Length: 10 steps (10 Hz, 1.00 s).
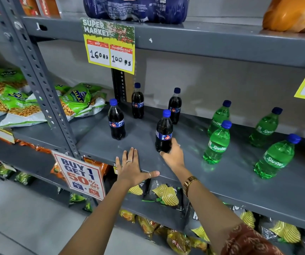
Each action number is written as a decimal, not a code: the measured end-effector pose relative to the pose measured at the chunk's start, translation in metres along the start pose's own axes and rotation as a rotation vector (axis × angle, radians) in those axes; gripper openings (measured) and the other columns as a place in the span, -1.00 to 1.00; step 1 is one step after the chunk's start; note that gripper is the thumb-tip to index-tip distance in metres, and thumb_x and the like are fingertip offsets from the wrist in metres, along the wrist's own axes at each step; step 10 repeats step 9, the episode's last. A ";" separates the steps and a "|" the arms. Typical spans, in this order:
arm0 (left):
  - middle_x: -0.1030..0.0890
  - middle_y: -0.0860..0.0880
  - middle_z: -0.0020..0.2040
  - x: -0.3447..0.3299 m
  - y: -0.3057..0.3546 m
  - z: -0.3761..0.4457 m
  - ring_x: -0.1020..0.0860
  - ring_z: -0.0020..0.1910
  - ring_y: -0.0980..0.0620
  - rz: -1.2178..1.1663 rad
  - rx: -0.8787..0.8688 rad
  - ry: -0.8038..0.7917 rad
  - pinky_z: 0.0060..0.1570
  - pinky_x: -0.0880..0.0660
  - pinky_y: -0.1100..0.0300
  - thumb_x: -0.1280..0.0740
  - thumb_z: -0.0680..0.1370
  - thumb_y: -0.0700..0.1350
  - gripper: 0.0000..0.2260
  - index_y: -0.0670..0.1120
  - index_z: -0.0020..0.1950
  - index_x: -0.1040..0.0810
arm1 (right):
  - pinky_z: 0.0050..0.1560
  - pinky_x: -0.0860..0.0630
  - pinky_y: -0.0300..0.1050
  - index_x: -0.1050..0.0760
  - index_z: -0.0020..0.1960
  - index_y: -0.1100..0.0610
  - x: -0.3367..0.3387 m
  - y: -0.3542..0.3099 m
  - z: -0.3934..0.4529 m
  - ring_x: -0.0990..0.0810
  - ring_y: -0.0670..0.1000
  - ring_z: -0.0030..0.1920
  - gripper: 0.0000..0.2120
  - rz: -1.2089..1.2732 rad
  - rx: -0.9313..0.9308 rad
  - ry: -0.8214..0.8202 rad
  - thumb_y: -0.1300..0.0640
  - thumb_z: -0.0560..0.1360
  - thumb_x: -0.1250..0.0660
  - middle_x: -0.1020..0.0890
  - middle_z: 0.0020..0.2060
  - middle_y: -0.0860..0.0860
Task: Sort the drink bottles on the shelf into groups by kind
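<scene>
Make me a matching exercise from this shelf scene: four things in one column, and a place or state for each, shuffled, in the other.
Column one:
1. left hand
2. right hand
3. green bottles
4. price sign

Column two:
A. hanging from the upper shelf edge
B. flat on the shelf front, holding nothing
C. grouped on the right side of the shelf
D. gripping the base of a dark cola bottle

Pairs: 1-B, 2-D, 3-C, 4-A
</scene>
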<state>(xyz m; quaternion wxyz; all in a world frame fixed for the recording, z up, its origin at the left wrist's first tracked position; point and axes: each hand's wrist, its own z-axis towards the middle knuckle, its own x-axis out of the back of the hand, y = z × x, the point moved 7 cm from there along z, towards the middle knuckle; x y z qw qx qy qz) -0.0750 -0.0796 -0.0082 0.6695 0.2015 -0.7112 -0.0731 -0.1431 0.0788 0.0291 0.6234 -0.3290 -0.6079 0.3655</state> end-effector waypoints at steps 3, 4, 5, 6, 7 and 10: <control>0.14 -0.04 0.56 0.001 0.001 0.000 0.21 0.51 -0.10 0.016 -0.002 0.011 0.41 0.30 -0.16 0.02 0.04 0.63 0.24 -0.09 0.52 0.18 | 0.18 -0.46 0.07 -0.34 0.24 0.11 -0.003 -0.001 0.000 -0.50 0.19 0.15 -0.51 -0.006 -0.007 -0.016 0.10 0.37 -0.42 -0.56 0.13 0.18; 0.13 -0.05 0.56 0.002 0.002 0.000 0.21 0.51 -0.11 0.019 -0.005 0.020 0.41 0.29 -0.17 0.04 0.02 0.64 0.26 -0.09 0.52 0.17 | 0.17 -0.46 0.08 -0.34 0.24 0.12 -0.005 -0.001 0.001 -0.50 0.20 0.16 -0.52 -0.027 0.013 -0.015 0.08 0.38 -0.42 -0.57 0.12 0.19; 0.12 -0.05 0.56 0.002 0.003 0.000 0.20 0.51 -0.11 0.019 -0.008 0.025 0.41 0.28 -0.17 0.05 0.01 0.64 0.27 -0.09 0.52 0.16 | 0.14 -0.46 0.09 -0.36 0.21 0.14 -0.004 -0.003 0.001 -0.51 0.22 0.13 -0.53 -0.050 0.035 0.008 0.05 0.39 -0.42 -0.58 0.09 0.21; 0.11 -0.05 0.56 0.003 0.002 -0.001 0.20 0.51 -0.11 0.018 -0.002 0.028 0.41 0.28 -0.17 0.05 0.01 0.64 0.26 -0.09 0.52 0.15 | 0.13 -0.48 0.11 -0.36 0.21 0.14 -0.005 -0.005 0.001 -0.51 0.23 0.12 -0.53 -0.075 0.044 0.022 0.02 0.39 -0.42 -0.59 0.08 0.21; 0.11 -0.05 0.56 0.002 0.002 -0.001 0.19 0.51 -0.11 0.024 0.000 0.016 0.41 0.28 -0.17 0.02 0.03 0.63 0.24 -0.09 0.52 0.16 | 0.16 -0.48 0.14 -0.35 0.21 0.12 -0.005 -0.005 0.003 -0.51 0.23 0.15 -0.50 -0.080 0.042 0.021 0.01 0.36 -0.44 -0.59 0.10 0.19; 0.12 -0.05 0.56 0.003 0.001 -0.002 0.19 0.51 -0.11 0.021 0.010 0.005 0.42 0.28 -0.17 -0.05 0.11 0.61 0.20 -0.09 0.52 0.17 | 0.34 -0.36 0.13 -0.21 0.36 0.11 -0.004 0.006 0.001 -0.42 0.13 0.30 -0.32 0.088 0.004 -0.032 0.17 0.35 -0.46 -0.46 0.30 0.13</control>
